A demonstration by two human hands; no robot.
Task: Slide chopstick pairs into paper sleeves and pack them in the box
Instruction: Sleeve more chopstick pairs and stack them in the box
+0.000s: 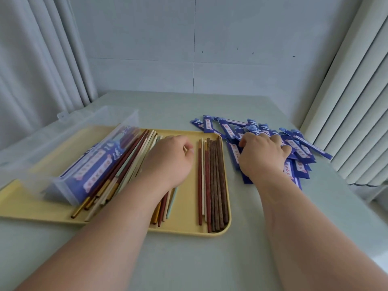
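Note:
A yellow tray [186,228] holds loose chopsticks: a mixed fan [123,171] leaning by the box and a straight brown and red row [213,185] at its right side. My left hand [170,158] hovers over the middle of the tray with curled fingers, and a pale chopstick tip [185,148] shows between thumb and forefinger. My right hand [265,152] lies on the pile of blue paper sleeves [302,152] on the table, its fingers curled down around one sleeve. A clear plastic box [52,156] sits on the tray's left part with sleeved pairs [94,169] inside.
The pale green table [189,265] stretches toward me below the tray. White curtains hang at the left [42,70] and right [357,112], and a grey wall stands behind the table's far edge.

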